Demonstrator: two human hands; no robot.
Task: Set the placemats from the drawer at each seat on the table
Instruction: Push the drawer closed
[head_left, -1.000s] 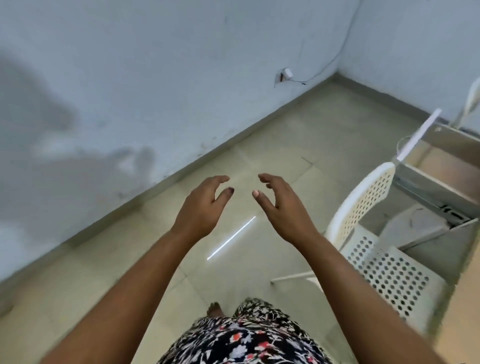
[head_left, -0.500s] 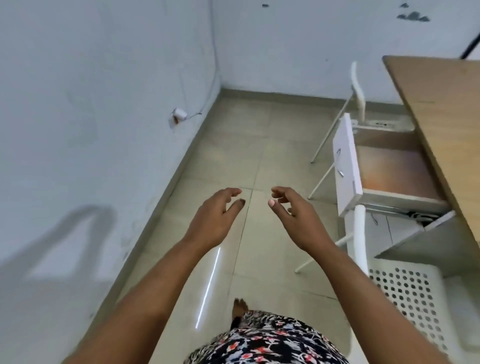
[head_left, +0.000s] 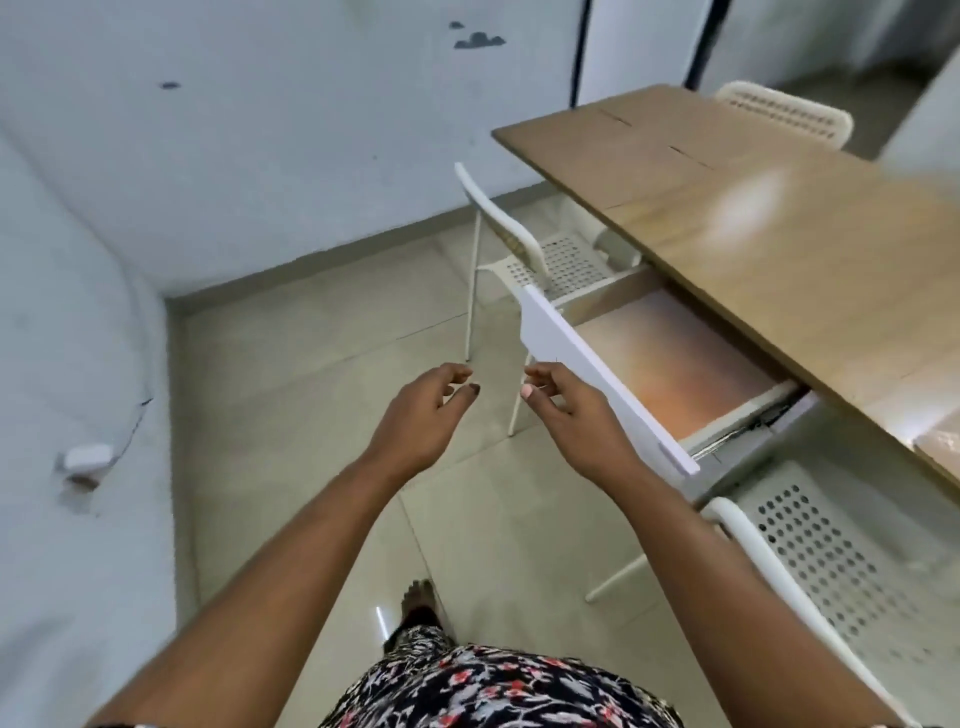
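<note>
Both hands, left and right, empty, fingers spread; drawer contents blurred.

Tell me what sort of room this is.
Probably a plain dining area in a home: a long wooden table with an open drawer beneath, white perforated chairs pulled up to it, tiled floor.

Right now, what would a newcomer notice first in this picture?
Two bare hands, left and right, raised open and empty at centre. Just right of them, a white drawer stands pulled out from under the wooden table. White perforated chairs flank it: one behind, one nearer.
</note>
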